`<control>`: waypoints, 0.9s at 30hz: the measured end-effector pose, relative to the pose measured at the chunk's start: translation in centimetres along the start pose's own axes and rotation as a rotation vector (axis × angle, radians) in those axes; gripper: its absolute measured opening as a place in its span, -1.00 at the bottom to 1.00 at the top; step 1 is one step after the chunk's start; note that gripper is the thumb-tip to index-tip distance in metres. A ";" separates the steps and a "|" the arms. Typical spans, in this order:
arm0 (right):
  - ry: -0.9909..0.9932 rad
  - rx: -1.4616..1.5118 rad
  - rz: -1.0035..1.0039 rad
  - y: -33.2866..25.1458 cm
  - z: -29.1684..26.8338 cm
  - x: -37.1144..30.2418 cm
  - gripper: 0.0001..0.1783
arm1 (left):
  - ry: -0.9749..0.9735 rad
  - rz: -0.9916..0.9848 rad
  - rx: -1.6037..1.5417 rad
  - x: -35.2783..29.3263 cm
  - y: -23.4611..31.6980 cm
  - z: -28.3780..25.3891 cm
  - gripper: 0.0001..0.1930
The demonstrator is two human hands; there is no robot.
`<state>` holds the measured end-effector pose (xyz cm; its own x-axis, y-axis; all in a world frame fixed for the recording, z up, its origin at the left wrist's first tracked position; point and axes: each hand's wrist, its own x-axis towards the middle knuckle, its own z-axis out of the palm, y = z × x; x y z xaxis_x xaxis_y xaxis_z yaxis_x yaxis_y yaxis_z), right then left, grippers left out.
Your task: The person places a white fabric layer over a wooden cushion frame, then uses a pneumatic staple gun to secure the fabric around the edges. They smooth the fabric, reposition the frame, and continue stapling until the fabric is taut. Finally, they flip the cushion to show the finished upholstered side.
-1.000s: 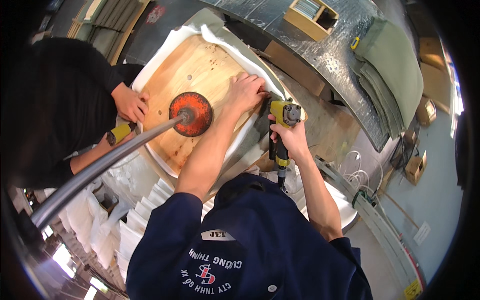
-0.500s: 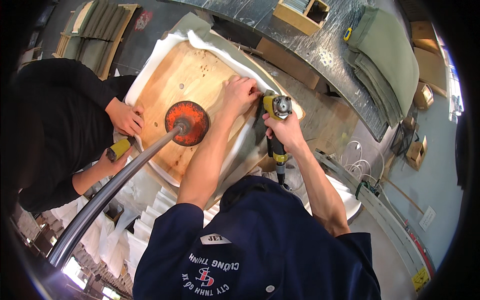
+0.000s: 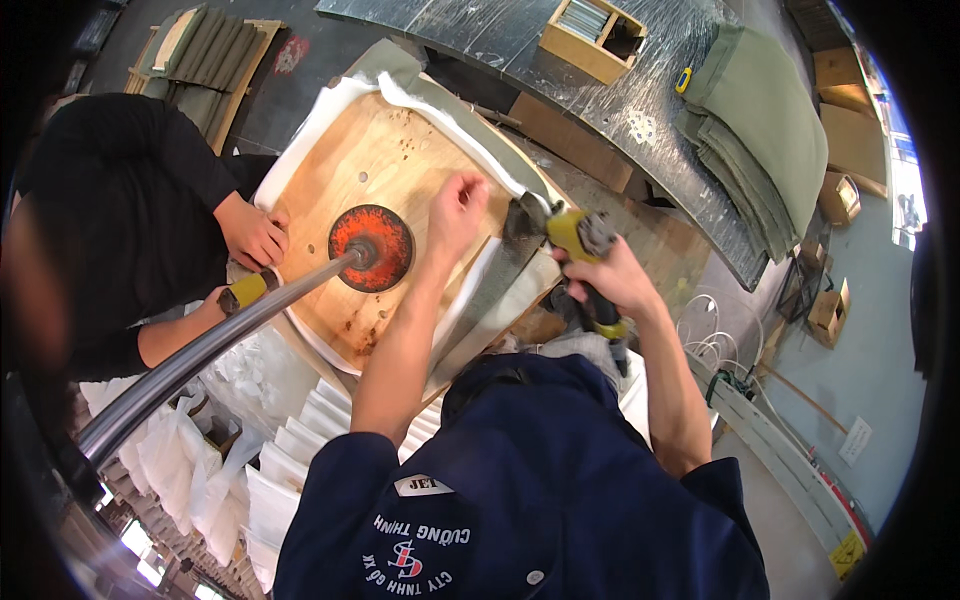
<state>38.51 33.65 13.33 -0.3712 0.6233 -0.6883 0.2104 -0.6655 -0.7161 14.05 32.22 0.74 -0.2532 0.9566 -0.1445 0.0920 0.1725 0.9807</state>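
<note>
A pale wooden seat panel [image 3: 330,180] lies with white padding [image 3: 455,118] and grey-green fabric [image 3: 525,215] wrapped about its edges. My left hand [image 3: 460,208] is raised above the panel's right part, fingers curled in, apart from the fabric; nothing shows in it. At the right, my right hand [image 3: 622,275] grips a yellow and black staple gun [image 3: 575,235], slightly blurred, its nose close to the fabric at the panel's right corner. An orange disc [image 3: 395,225] on a metal pole [image 3: 240,325] bears on the panel's middle.
A co-worker in black sleeves [image 3: 130,180] at the left has a hand [image 3: 252,230] on the panel's edge and holds another yellow tool [image 3: 245,292]. Beyond stands a dark table [image 3: 470,40] with a wooden box [image 3: 590,40], stacked green fabric [image 3: 770,110] and a yellow cutter [image 3: 683,80].
My left hand has let go of the fabric edge and moved left, over the panel. The staple gun in my right hand has shifted right and tilted. The fabric corner now shows uncovered.
</note>
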 end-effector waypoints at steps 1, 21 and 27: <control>0.001 -0.060 -0.012 0.1 -1.2 -1.1 -0.35 | -0.030 0.054 0.107 -1.3 -0.2 0.6 -0.87; -0.561 -0.949 -0.224 -12.3 -11.9 13.3 -0.07 | 0.416 -0.238 0.706 -8.8 11.5 11.9 -0.62; -0.716 -1.016 -0.186 -14.0 -9.9 16.5 -0.04 | 0.373 -0.408 0.888 -6.7 10.0 15.5 -0.67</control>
<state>38.40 57.35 10.85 -0.8097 0.0996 -0.5783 0.5846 0.2231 -0.7800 31.62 31.14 9.47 -0.6915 0.6795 -0.2450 0.5686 0.7213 0.3955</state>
